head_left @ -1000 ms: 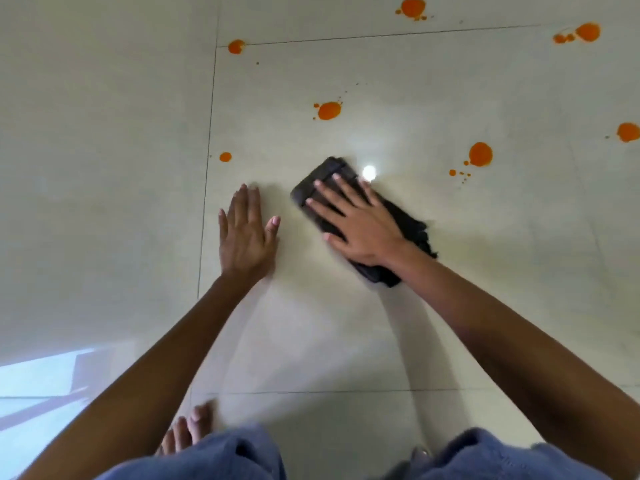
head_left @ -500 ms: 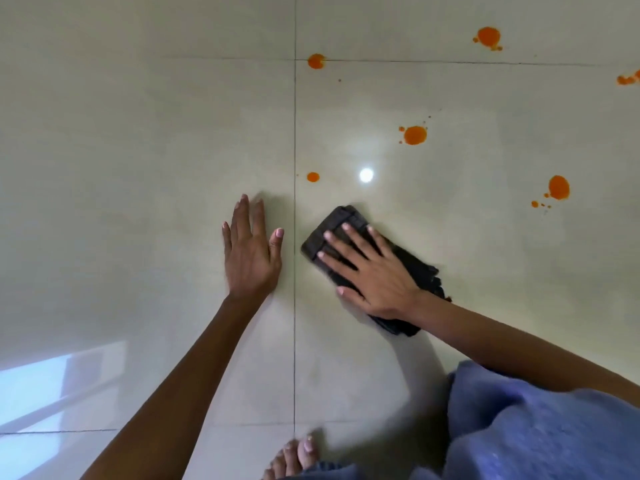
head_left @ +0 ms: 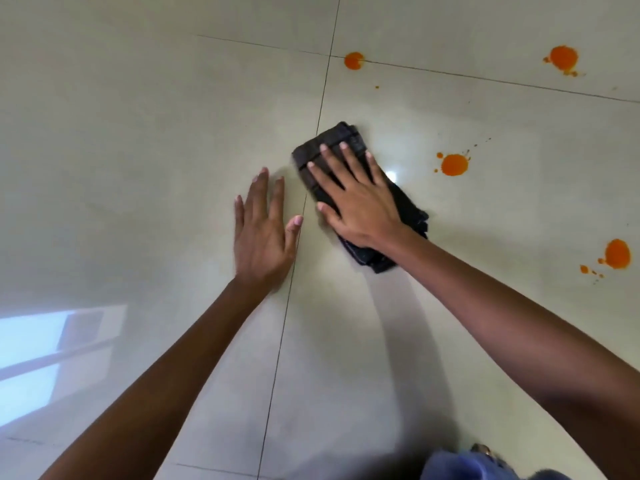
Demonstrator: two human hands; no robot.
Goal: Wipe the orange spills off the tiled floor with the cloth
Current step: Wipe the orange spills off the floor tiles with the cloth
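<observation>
A dark folded cloth (head_left: pixel 408 209) lies on the pale tiled floor (head_left: pixel 138 133), just right of a grout line. My right hand (head_left: pixel 356 199) presses flat on top of it with fingers spread, covering its middle. My left hand (head_left: pixel 263 233) rests palm down on the bare tile to the left of the cloth, holding nothing. Several orange spills remain in view: one at the tile junction (head_left: pixel 354 60) ahead of the cloth, one far right at the back (head_left: pixel 563 58), one just right of the cloth (head_left: pixel 454 164), and one at the right edge (head_left: pixel 617 253).
A bright window reflection (head_left: pixel 52 348) lies on the floor at the lower left. Blue clothing (head_left: pixel 467 465) shows at the bottom right. A lamp glare (head_left: pixel 390 174) sits beside the cloth.
My right hand has slid the cloth forward, over the place where a small orange spot lay by the grout line; that spot no longer shows. My left hand stays planted.
</observation>
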